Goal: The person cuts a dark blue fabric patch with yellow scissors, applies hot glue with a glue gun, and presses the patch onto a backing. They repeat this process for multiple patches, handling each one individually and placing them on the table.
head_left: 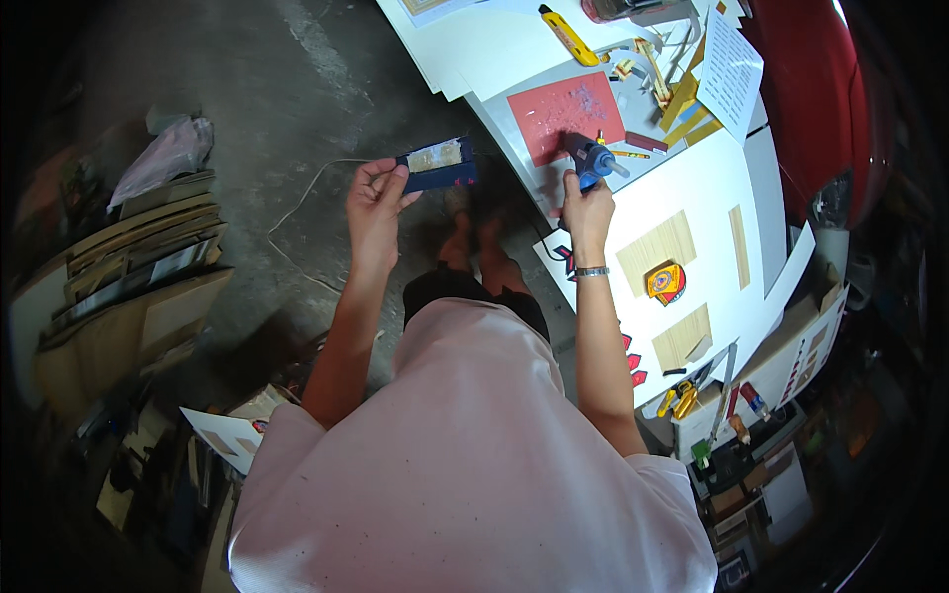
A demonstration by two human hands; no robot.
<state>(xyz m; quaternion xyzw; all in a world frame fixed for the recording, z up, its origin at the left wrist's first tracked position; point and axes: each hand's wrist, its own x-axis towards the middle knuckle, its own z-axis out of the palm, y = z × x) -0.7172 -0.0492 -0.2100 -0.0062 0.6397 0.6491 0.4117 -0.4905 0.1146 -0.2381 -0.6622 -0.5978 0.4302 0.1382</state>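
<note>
My left hand (377, 206) is closed on the left end of a dark blue fabric piece (440, 180), thumb on top, held out above the floor beside the table. A whitish-tan rectangular patch (435, 156) with ragged edges lies along its upper part. In my right hand (588, 210) is a blue glue gun (586, 160), my fingers wrapped round its handle. Its pale nozzle points right, over the table near a red sheet (549, 119) speckled with residue. A pencil (631, 154) and a dark red block (647, 142) lie just beyond the nozzle.
On the white table board (633, 212) lie pale wooden rectangles (657, 247), an orange-and-red badge (665, 283) and, farther off, a yellow utility knife (568, 37). Scissors (682, 398) rest by the near edge. Cardboard stacks (148, 287) stand at left; a thin cord (287, 212) crosses the floor.
</note>
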